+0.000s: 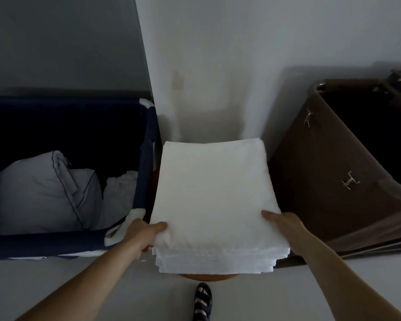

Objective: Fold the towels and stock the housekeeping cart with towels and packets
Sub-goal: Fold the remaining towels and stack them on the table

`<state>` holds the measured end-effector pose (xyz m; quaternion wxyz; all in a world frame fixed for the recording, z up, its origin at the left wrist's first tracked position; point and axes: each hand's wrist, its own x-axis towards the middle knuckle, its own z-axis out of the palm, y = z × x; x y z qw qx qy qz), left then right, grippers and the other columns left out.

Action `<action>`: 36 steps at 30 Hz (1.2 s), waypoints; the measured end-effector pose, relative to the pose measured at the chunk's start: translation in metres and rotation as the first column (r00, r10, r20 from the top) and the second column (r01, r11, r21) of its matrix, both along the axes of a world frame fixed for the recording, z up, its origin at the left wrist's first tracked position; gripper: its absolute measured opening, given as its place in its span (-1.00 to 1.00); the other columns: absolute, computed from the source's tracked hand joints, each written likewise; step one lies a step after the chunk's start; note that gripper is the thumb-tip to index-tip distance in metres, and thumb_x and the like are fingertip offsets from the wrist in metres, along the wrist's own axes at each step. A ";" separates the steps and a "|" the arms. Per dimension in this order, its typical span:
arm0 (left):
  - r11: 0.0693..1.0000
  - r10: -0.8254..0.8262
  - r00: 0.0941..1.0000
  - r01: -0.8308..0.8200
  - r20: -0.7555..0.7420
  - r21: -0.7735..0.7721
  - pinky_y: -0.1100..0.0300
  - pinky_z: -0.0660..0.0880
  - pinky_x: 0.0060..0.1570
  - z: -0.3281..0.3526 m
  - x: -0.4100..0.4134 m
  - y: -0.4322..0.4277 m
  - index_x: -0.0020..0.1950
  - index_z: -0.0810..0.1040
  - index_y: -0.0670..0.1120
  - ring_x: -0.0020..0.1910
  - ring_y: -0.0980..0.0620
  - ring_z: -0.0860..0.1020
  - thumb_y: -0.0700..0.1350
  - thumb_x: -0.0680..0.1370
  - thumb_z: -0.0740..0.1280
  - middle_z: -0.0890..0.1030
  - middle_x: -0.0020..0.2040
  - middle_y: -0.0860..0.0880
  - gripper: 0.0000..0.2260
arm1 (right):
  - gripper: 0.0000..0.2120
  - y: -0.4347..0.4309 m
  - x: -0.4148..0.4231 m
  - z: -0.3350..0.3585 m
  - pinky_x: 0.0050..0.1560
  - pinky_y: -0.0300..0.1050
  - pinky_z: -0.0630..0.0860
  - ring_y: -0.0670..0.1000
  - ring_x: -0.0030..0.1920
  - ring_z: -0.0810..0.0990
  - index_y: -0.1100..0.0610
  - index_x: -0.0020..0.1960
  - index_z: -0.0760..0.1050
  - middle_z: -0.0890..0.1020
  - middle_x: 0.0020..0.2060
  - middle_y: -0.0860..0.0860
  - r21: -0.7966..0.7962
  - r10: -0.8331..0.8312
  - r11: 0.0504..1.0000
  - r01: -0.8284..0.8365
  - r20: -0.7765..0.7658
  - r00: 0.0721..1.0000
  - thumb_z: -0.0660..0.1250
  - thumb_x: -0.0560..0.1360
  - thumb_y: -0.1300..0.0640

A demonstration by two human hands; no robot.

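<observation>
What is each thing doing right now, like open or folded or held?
towel stack: folded, piled over the stool, held at both near corners.
left hand: grips the stack's near left corner, thumb on top.
right hand: grips the near right corner, thumb on top.
stool: mostly hidden under the towels.
blue bin: open, with a slumped pillow and crumpled cloth inside.
brown bin: open, inside too dark to tell.

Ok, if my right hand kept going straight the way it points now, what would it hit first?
The stack of folded white towels: your right hand grips its near right corner, thumb on top, pointing forward and inward across it. Past the stack is the white wall, though depth is unclear.
</observation>
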<state>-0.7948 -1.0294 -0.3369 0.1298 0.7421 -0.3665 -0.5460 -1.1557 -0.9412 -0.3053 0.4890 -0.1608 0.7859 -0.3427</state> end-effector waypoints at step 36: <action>0.884 0.038 0.979 -0.126 -0.199 -0.451 -0.05 0.59 -0.10 0.057 -0.013 -0.025 0.20 0.49 -0.06 -0.05 -0.09 0.62 -0.21 0.49 0.41 0.63 0.03 -0.08 -0.70 | -0.89 -0.044 -0.014 0.054 -0.37 -0.22 0.45 -0.08 -0.28 0.58 0.07 -0.01 0.59 0.65 -0.17 -0.02 -0.333 -0.192 0.941 0.065 -0.366 0.910 0.45 0.49 0.10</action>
